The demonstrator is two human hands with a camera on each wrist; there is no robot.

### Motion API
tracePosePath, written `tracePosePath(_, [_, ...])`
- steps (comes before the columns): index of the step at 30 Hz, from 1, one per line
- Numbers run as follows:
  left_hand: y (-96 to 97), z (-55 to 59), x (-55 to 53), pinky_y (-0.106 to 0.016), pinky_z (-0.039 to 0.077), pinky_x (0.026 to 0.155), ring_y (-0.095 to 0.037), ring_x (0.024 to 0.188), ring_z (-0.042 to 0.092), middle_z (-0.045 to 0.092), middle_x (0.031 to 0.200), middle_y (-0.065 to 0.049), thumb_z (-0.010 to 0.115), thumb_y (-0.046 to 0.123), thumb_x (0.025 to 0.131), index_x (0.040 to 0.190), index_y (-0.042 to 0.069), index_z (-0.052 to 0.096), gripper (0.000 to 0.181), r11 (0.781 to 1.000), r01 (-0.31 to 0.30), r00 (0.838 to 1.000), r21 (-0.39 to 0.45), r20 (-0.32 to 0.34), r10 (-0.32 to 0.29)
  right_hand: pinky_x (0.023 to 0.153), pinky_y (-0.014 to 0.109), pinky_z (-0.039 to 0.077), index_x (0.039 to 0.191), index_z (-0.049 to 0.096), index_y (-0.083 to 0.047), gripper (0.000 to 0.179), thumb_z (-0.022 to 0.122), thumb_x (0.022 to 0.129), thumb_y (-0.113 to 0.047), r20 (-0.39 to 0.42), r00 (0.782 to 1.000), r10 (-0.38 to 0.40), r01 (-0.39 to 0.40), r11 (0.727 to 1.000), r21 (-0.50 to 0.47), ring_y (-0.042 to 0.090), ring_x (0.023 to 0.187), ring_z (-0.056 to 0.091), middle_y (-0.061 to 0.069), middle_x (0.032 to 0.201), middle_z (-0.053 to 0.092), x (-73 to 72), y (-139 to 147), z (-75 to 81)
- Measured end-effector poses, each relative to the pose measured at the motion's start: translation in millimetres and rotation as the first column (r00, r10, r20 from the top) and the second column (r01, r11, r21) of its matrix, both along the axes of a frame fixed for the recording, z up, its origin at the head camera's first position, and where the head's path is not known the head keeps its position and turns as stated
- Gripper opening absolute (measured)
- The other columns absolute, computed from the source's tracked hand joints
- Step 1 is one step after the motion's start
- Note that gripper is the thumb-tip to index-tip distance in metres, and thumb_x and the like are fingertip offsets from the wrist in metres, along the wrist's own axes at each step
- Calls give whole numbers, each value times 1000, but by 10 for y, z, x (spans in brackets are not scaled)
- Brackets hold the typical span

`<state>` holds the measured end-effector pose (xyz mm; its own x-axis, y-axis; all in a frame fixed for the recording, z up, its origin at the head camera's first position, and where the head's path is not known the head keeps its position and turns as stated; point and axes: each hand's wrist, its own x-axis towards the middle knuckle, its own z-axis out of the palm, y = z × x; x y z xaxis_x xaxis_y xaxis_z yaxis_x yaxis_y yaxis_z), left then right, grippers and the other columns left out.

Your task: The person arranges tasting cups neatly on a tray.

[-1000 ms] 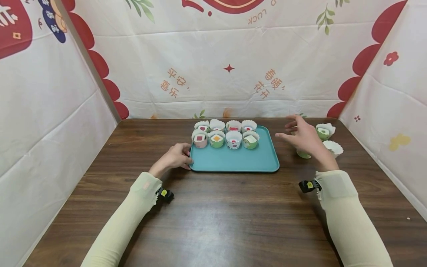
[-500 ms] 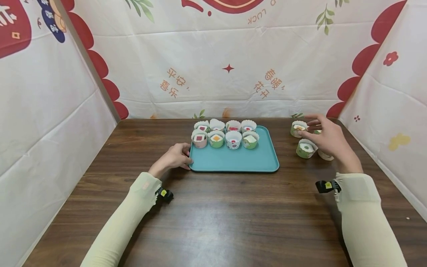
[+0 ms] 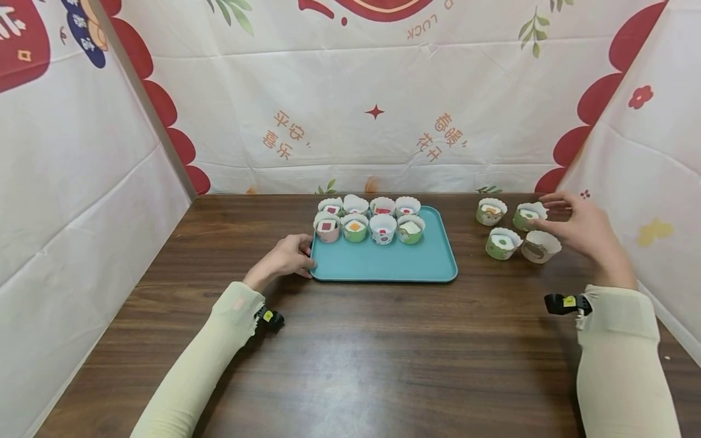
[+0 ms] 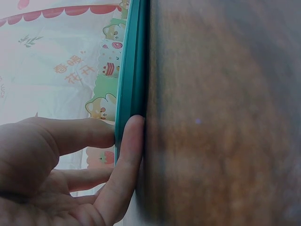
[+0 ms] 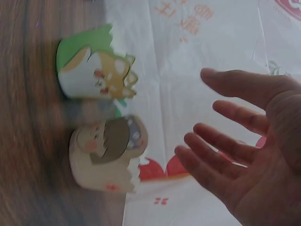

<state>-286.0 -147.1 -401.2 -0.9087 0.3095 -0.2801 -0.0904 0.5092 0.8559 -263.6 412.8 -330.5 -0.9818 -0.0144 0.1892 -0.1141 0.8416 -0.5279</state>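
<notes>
The right hand (image 3: 588, 228), relaxed and empty, has moved rightward beside four patterned, scalloped paper cups (image 3: 502, 246), still on the surface (image 3: 416, 353) outside the rectangular blue-green tray (image 3: 378, 261) the left hand (image 3: 285, 255) pinches.

"LUCK" (image 3: 422, 27), "平安喜乐" (image 3: 284, 135), "春暖花开" (image 3: 442, 137) on backdrop (image 3: 339, 85)

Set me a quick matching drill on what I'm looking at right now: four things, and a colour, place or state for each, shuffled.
1. Tray
2. Left grip
3. Right grip
4. Table

A. Holding nothing, close to four cups
B. Brown, wood-grained
C. Teal, with eight cups on it
D. Pinching the tray's left edge

Pairs: 1-C, 2-D, 3-A, 4-B
</notes>
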Motion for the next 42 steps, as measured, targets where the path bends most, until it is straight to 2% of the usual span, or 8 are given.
tracePosePath(3, [-5,9,6,-36,69,72,-22,82,65,51,113,-19,67,-7,91,156,-5,34,73,1000,0,1000,3,0,0,66,2,34,138,53,6,69,80,90,-36,22,1000,-6,5,999,46,43,116,63,37,133,59,-7,55,-20])
tracePosePath(5, [-6,11,5,-35,69,73,-22,82,65,51,113,-19,66,-6,92,156,-6,34,72,1000,3,1000,2,-2,-3,68,6,34,139,52,8,72,81,89,-35,39,999,1,-3,998,70,53,120,57,37,134,58,-26,91,-45])
tracePosePath(9, [-5,6,4,-35,69,73,-22,83,65,51,114,-20,66,-6,92,156,-6,35,71,1000,5,1000,-3,-1,-5,66,7,36,142,47,10,77,83,87,-30,85,996,33,-39,997,72,55,121,55,39,135,55,-59,157,-113])
tracePosePath(16, [-4,-10,-1,-35,69,73,-23,83,66,52,117,-21,67,-7,92,155,-5,36,70,1000,0,1000,-6,5,0,67,-1,37,153,29,12,93,85,84,-15,187,976,109,-105,994,-30,58,127,45,45,140,46,-61,216,-230])
tracePosePath(28, [-2,0,10,-34,69,73,-23,84,66,52,117,-22,67,-6,92,155,-5,37,70,1000,0,1000,-16,-5,0,69,1,36,151,29,13,91,83,86,-18,288,953,95,-94,995,-18,61,133,41,45,144,40,-88,306,-307])
tracePosePath(37, [1,9,3,-34,69,73,-22,84,65,51,114,-19,67,-6,92,155,-5,36,70,1000,0,1000,-21,-5,-1,69,2,35,150,31,14,90,83,86,-21,295,949,109,-114,993,1,59,131,42,42,147,41,-119,367,-377])
tracePosePath(40, [1,4,1,-34,69,73,-22,83,65,51,114,-19,67,-6,93,156,-4,36,70,1000,-1,1000,-19,-3,1,79,11,42,149,32,14,90,83,86,-23,297,949,104,-115,993,21,58,131,42,42,148,40,-119,366,-389])
tracePosePath(42, [2,-1,0,-34,69,73,-22,83,65,51,114,-19,66,-5,93,156,-4,35,71,1000,2,1000,-18,-1,-2,92,29,50,149,32,15,90,83,85,-24,305,948,95,-112,993,39,58,132,41,42,148,39,-117,364,-394])
